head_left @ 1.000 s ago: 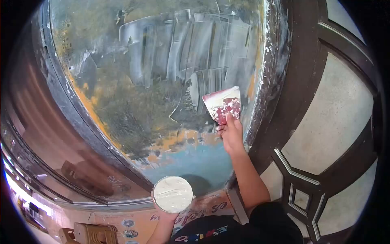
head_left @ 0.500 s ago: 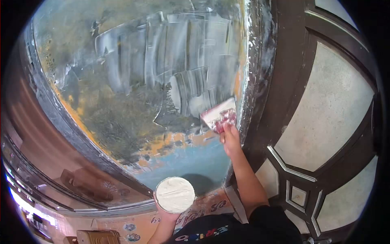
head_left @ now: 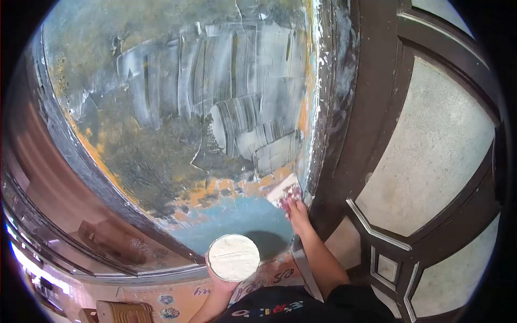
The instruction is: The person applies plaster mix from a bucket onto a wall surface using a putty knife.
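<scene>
My right hand [head_left: 298, 212] grips the reddish handle of a putty knife [head_left: 285, 192] with a wide, whitish blade. The blade lies against the lower right of the wall [head_left: 156, 156], close to its right edge. Fresh streaks of white putty [head_left: 277, 153] show just above the blade. Low in the middle, my left hand [head_left: 222, 281] is closed around a round tub [head_left: 233, 258] filled with cream-white putty. Its fingers are mostly hidden beneath and behind the tub.
A dark brown door with pale panels [head_left: 431, 145] stands to the right of the wall. To the left runs a dark frame [head_left: 116, 188]. Printed sheeting [head_left: 194, 299] with lettering covers the floor, and a brown slatted object [head_left: 124, 312] is at the lower left.
My right hand has drawn the putty knife down the wall, leaving a fresh pale strip of putty above it. The tub in my left hand stays nearly in place.
</scene>
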`<state>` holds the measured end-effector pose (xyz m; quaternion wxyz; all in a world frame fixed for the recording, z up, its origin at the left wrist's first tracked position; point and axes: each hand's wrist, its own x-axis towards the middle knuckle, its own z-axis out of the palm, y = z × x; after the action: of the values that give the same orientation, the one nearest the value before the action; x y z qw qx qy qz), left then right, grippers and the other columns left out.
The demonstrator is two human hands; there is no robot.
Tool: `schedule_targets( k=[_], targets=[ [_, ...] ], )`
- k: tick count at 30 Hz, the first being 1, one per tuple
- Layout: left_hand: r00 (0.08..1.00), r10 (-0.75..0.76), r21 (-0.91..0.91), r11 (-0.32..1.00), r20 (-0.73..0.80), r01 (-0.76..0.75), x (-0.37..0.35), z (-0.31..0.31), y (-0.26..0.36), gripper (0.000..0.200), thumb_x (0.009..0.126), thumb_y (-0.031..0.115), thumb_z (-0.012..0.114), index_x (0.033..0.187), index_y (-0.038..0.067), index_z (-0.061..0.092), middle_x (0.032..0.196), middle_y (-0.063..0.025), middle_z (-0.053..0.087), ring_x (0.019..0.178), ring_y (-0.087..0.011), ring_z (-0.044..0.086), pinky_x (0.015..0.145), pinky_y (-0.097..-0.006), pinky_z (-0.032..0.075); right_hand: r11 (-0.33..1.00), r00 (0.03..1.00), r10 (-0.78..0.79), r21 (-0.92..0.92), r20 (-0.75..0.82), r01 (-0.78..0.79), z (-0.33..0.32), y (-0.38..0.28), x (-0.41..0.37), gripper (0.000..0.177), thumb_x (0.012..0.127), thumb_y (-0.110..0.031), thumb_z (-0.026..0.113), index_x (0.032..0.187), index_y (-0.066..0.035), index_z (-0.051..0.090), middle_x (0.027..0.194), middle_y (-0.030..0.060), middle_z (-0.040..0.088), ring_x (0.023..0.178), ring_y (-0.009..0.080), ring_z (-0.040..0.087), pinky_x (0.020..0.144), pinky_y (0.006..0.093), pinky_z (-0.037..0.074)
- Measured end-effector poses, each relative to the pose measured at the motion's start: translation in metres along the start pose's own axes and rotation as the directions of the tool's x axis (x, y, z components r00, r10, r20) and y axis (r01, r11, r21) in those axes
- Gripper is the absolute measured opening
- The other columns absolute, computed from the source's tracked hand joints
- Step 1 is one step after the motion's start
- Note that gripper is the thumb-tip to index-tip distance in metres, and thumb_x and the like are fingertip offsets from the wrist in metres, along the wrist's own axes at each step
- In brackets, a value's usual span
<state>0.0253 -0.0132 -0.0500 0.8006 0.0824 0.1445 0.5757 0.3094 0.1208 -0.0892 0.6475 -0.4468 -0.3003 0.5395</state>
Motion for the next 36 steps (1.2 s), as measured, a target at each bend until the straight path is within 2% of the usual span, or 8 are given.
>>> schedule_targets(
  k=[7, 11, 14, 18, 21, 24, 30, 36],
  targets=[
    [1.000, -0.007, 0.032, 0.999, 0.023, 0.007, 0.000, 0.003, -0.009, 0.080, 0.092, 0.071, 0.040, 0.150, 0.018, 0.045, 0.154, -0.0142, 0.044, 0.139, -0.0420, 0.043, 0.114, -0.0613, 0.033, 0.988, 0.979, -0.156, 0.028, 0.132, 0.153, -0.017, -0.035, -0.018, 0.017, 0.105, -0.023, 0.055, 0.114, -0.010, 0.058, 0.092, 0.0003, 0.065, 0.077, 0.0101, 0.060, 0.065, 0.0270, 0.047],
    [0.999, 0.021, 0.012, 1.000, 0.038, -0.021, -0.001, 0.002, -0.014, 0.079, 0.092, 0.071, 0.040, 0.150, 0.018, 0.045, 0.155, -0.0142, 0.043, 0.139, -0.0421, 0.042, 0.114, -0.0619, 0.033, 0.760, 0.853, -0.510, -0.405, 0.111, 0.508, 0.011, -0.132, -0.008, 0.016, 0.101, -0.013, 0.057, 0.101, 0.001, 0.065, 0.093, 0.0031, 0.064, 0.085, 0.0090, 0.056, 0.076, 0.0270, 0.047],
    [0.998, 0.054, 0.025, 0.998, 0.038, -0.055, -0.006, 0.009, -0.019, 0.078, 0.092, 0.069, 0.041, 0.150, 0.017, 0.045, 0.154, -0.0146, 0.043, 0.139, -0.0423, 0.042, 0.114, -0.0616, 0.033, 0.081, 0.246, -0.917, -0.458, 0.315, 0.886, 0.065, -0.250, -0.018, 0.019, 0.092, -0.004, 0.063, 0.109, 0.002, 0.069, 0.091, 0.0139, 0.065, 0.076, 0.0249, 0.060, 0.070, 0.0338, 0.048],
    [0.988, 0.152, 0.022, 0.988, 0.028, -0.152, -0.005, 0.017, -0.031, 0.077, 0.094, 0.067, 0.042, 0.149, 0.014, 0.046, 0.154, -0.0149, 0.044, 0.138, -0.0420, 0.044, 0.114, -0.0616, 0.034, -0.360, -0.096, -0.878, -0.515, 0.468, 0.778, 0.109, -0.337, 0.004, 0.045, 0.079, -0.002, 0.067, 0.122, -0.013, 0.070, 0.113, 0.0075, 0.068, 0.098, 0.0292, 0.062, 0.087, 0.0399, 0.047],
    [0.983, 0.185, -0.009, 0.983, 0.011, -0.185, 0.000, 0.010, -0.041, 0.075, 0.093, 0.067, 0.041, 0.149, 0.016, 0.044, 0.153, -0.0175, 0.044, 0.137, -0.0475, 0.043, 0.106, -0.0795, 0.029, -0.546, -0.112, -0.793, -0.618, 0.599, 0.566, 0.124, -0.341, 0.020, 0.049, 0.077, -0.006, 0.069, 0.124, -0.022, 0.070, 0.121, 0.0020, 0.066, 0.107, 0.0257, 0.058, 0.094, 0.0420, 0.042],
    [0.983, 0.186, -0.029, 0.982, 0.013, -0.185, -0.001, 0.006, -0.050, 0.076, 0.094, 0.067, 0.040, 0.149, 0.016, 0.044, 0.152, -0.0178, 0.044, 0.137, -0.0470, 0.043, 0.108, -0.0759, 0.031, -0.602, -0.004, -0.749, -0.677, 0.663, 0.423, 0.100, -0.246, 0.053, 0.044, 0.076, -0.015, 0.071, 0.118, -0.027, 0.072, 0.129, -0.0014, 0.062, 0.117, 0.0245, 0.052, 0.099, 0.0498, 0.032],
    [0.984, 0.179, -0.018, 0.984, -0.003, -0.179, -0.003, 0.012, -0.057, 0.077, 0.093, 0.069, 0.039, 0.147, 0.016, 0.048, 0.152, -0.0142, 0.047, 0.136, -0.0423, 0.046, 0.112, -0.0616, 0.036, -0.564, 0.147, -0.629, -0.579, 0.763, 0.589, 0.017, -0.084, 0.024, 0.033, 0.078, -0.023, 0.073, 0.109, -0.033, 0.074, 0.124, -0.0074, 0.062, 0.113, 0.0230, 0.052, 0.092, 0.0481, 0.034],
    [0.992, 0.125, -0.027, 0.992, -0.018, -0.126, 0.001, 0.022, -0.061, 0.078, 0.093, 0.070, 0.039, 0.148, 0.015, 0.047, 0.152, -0.0141, 0.046, 0.137, -0.0419, 0.045, 0.113, -0.0613, 0.034, -0.643, -0.301, -0.713, -0.420, 0.633, 0.640, 0.073, -0.241, 0.012, 0.033, 0.070, -0.013, 0.074, 0.100, -0.026, 0.077, 0.118, 0.0021, 0.066, 0.106, 0.0274, 0.054, 0.091, 0.0449, 0.039]
  ],
)
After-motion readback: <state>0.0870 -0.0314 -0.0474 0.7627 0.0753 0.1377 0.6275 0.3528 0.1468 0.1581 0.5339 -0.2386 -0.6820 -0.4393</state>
